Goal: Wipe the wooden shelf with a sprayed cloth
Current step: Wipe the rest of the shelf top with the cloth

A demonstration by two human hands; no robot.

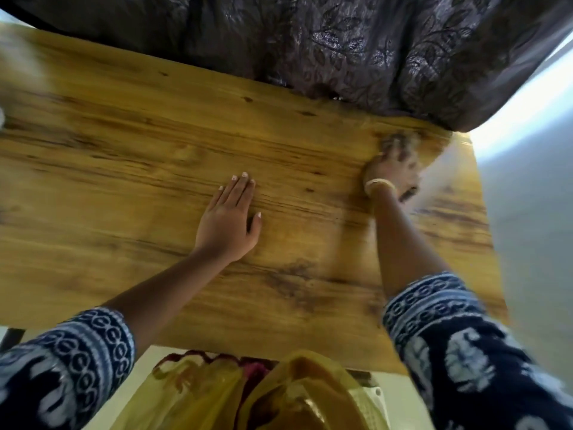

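The wooden shelf point(155, 156) fills the head view, a broad yellow-brown board with dark grain. My left hand point(228, 221) lies flat on its middle, fingers straight and together. My right hand point(389, 169), with a bangle at the wrist, is blurred near the board's far right corner. It holds a brownish cloth point(400, 142) that shows above the fingers and below the palm. How the fingers lie on the cloth is smeared by motion.
A dark leaf-patterned curtain point(356, 48) hangs over the shelf's far edge. Pale floor point(533, 212) lies beyond the right end. Yellow fabric point(279, 395) bunches below the near edge. A blurred white shape point(1, 117) sits at the far left.
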